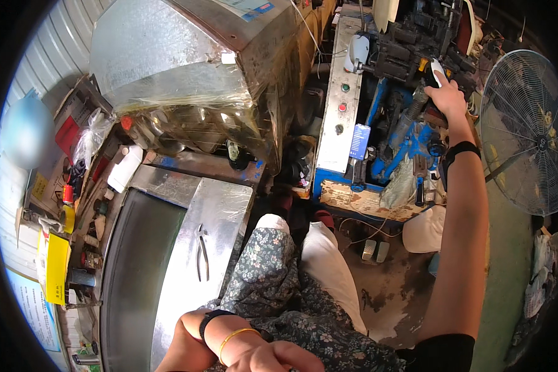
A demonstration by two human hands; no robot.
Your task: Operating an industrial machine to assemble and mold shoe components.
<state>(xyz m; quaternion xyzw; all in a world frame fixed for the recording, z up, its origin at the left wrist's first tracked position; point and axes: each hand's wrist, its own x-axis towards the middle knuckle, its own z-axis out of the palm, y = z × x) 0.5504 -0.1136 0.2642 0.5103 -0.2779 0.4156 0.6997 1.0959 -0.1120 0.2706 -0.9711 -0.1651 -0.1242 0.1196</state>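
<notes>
My right hand reaches out to the dark machine at the far right. Its fingers close on a small white piece with a dark edge, whose kind I cannot make out. Low in the picture, my left hand is bent in front of my body, its fingers partly cut off by the lower edge. Whether it holds anything is hidden. Left of my knees, long-handled pliers lie on a shiny metal plate, apart from both hands.
A control panel with buttons stands left of the machine. To the right is a large round fan. A metal-cased machine fills the far left, above a dark belt. A white bottle and a yellow box sit on the left.
</notes>
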